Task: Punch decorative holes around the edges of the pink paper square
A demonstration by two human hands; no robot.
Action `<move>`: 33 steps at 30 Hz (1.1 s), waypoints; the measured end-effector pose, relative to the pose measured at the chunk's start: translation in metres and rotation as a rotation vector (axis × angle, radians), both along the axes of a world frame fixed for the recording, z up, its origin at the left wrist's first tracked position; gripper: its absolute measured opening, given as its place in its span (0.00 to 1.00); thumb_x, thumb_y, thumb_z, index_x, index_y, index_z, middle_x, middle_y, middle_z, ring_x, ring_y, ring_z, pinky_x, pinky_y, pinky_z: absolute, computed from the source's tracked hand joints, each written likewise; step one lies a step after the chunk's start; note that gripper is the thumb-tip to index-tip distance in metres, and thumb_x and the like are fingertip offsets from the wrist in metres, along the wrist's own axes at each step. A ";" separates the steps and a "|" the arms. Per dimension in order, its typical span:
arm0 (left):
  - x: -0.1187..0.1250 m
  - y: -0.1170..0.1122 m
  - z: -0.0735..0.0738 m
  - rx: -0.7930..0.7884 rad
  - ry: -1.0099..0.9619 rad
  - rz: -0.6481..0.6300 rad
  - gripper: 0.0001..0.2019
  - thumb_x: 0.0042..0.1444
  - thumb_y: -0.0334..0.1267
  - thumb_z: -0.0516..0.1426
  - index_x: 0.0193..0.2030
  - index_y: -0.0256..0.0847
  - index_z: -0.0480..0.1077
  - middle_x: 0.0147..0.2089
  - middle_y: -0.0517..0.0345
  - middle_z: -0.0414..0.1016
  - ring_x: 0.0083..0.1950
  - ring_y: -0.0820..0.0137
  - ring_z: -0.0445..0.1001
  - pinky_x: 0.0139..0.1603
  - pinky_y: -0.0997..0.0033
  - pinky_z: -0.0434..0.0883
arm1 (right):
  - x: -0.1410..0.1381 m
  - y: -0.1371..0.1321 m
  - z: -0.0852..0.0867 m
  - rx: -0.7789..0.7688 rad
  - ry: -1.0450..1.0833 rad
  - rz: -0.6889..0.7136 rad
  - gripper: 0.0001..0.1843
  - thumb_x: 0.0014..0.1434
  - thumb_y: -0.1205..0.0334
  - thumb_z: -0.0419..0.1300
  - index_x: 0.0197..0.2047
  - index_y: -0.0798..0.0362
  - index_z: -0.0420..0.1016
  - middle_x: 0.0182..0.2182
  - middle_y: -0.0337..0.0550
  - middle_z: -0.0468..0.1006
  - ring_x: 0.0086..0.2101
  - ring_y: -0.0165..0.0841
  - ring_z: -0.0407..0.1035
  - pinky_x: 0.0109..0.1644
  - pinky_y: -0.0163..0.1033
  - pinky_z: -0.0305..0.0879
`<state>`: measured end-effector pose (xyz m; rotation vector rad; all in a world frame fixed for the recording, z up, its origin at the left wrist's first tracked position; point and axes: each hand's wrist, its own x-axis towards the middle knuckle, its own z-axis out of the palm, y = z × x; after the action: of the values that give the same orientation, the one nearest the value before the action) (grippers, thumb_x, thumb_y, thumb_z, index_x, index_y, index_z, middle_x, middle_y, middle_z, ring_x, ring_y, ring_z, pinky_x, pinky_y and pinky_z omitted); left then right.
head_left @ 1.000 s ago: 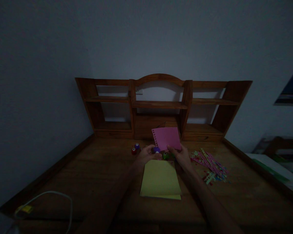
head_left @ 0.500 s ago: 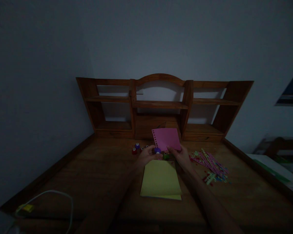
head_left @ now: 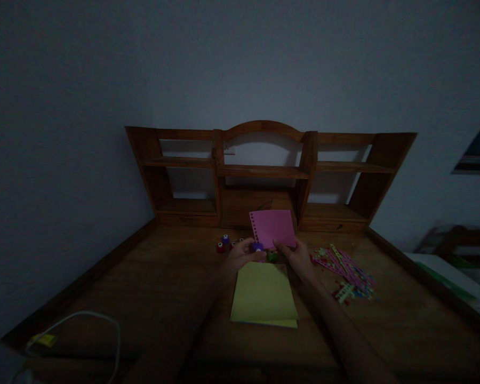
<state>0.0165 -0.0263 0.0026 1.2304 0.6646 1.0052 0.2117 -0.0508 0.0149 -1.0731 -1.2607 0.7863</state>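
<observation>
- Dim grey wall [head_left: 264, 64] fills the upper half of the frame.
- Below it, a wooden table [head_left: 152, 288] spreads across the lower half.
- Wooden shelves [head_left: 260, 172] stand at the table's back, across the middle of the frame.
- Yellow paper [head_left: 264, 293], in overlapping sheets, lies at lower center.
- Colored strips and bits [head_left: 344, 266], mostly pink and pale green, lie heaped right of center.
- Pink sheet [head_left: 274, 228], near the center of the frame, is held tilted up above the table, a row of holes along its left edge.
- Right hand [head_left: 299, 256]: thumb and fingers pinch the sheet's lower right part.
- Left hand [head_left: 240, 256]: thumb and fingers pinch a small purple toy [head_left: 258, 247] at the sheet's lower left corner; whether it clasps the paper, I cannot tell.
- Green toy [head_left: 272, 256] sits between the hands, just below the sheet.
- Red toy [head_left: 221, 247] and another purple one [head_left: 224, 239] sit left of center, beyond the left hand.
</observation>
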 end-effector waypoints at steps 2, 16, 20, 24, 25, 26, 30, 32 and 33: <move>0.000 -0.001 0.001 -0.001 -0.006 -0.001 0.27 0.39 0.41 0.71 0.47 0.37 0.71 0.43 0.49 0.77 0.38 0.64 0.78 0.40 0.65 0.73 | 0.000 0.000 0.000 -0.001 0.010 0.005 0.21 0.48 0.48 0.68 0.37 0.57 0.77 0.32 0.47 0.81 0.31 0.38 0.75 0.35 0.39 0.70; -0.001 -0.003 0.005 0.029 0.001 0.000 0.24 0.42 0.42 0.70 0.44 0.37 0.71 0.41 0.51 0.77 0.38 0.64 0.77 0.38 0.67 0.72 | -0.002 0.000 0.000 -0.024 0.015 0.014 0.21 0.47 0.47 0.68 0.36 0.56 0.78 0.31 0.48 0.82 0.29 0.39 0.76 0.34 0.41 0.72; -0.001 -0.002 0.004 0.023 0.005 -0.003 0.24 0.41 0.42 0.70 0.45 0.37 0.71 0.41 0.51 0.77 0.36 0.65 0.77 0.38 0.68 0.72 | -0.001 0.002 -0.004 0.000 -0.009 -0.013 0.22 0.47 0.47 0.68 0.37 0.57 0.78 0.30 0.47 0.81 0.29 0.39 0.75 0.34 0.40 0.72; -0.001 -0.002 0.005 0.016 -0.002 -0.011 0.25 0.39 0.41 0.71 0.45 0.38 0.72 0.42 0.50 0.77 0.38 0.65 0.77 0.39 0.67 0.73 | 0.000 0.004 -0.005 -0.014 -0.011 -0.012 0.22 0.46 0.46 0.68 0.35 0.57 0.78 0.28 0.46 0.81 0.28 0.38 0.75 0.32 0.40 0.71; -0.001 -0.001 0.004 0.013 -0.003 -0.007 0.25 0.39 0.41 0.71 0.45 0.38 0.72 0.42 0.50 0.77 0.38 0.65 0.77 0.40 0.67 0.73 | 0.000 0.004 -0.005 -0.022 -0.011 -0.010 0.22 0.46 0.46 0.68 0.35 0.57 0.78 0.28 0.46 0.81 0.28 0.38 0.75 0.31 0.39 0.71; -0.002 -0.001 0.004 0.011 -0.004 -0.004 0.25 0.39 0.41 0.71 0.45 0.38 0.72 0.41 0.50 0.77 0.38 0.65 0.77 0.40 0.67 0.73 | -0.001 0.003 -0.004 -0.025 -0.012 -0.010 0.22 0.46 0.46 0.68 0.35 0.57 0.78 0.29 0.47 0.81 0.28 0.38 0.75 0.32 0.39 0.71; -0.002 0.002 0.001 0.009 -0.008 0.006 0.25 0.39 0.42 0.71 0.44 0.37 0.73 0.41 0.51 0.77 0.37 0.65 0.77 0.40 0.66 0.72 | -0.002 0.001 -0.002 -0.028 -0.006 0.004 0.23 0.45 0.45 0.69 0.35 0.57 0.78 0.30 0.48 0.82 0.29 0.40 0.76 0.32 0.40 0.72; -0.003 0.003 0.000 0.024 0.003 0.027 0.24 0.38 0.42 0.71 0.42 0.37 0.73 0.40 0.52 0.77 0.37 0.65 0.77 0.40 0.67 0.72 | -0.004 0.001 -0.004 -0.053 0.020 0.033 0.24 0.45 0.44 0.69 0.35 0.57 0.77 0.30 0.49 0.82 0.28 0.41 0.76 0.31 0.41 0.72; -0.004 0.004 -0.001 0.036 0.010 0.044 0.23 0.38 0.42 0.71 0.41 0.37 0.73 0.40 0.52 0.77 0.37 0.65 0.77 0.40 0.67 0.72 | -0.005 0.001 -0.005 -0.066 0.040 0.051 0.24 0.45 0.43 0.69 0.36 0.56 0.77 0.30 0.50 0.82 0.28 0.41 0.77 0.31 0.42 0.73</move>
<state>0.0129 -0.0220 0.0016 1.2579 0.6862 1.0519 0.2068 -0.0501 0.0096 -1.0765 -1.2393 0.8893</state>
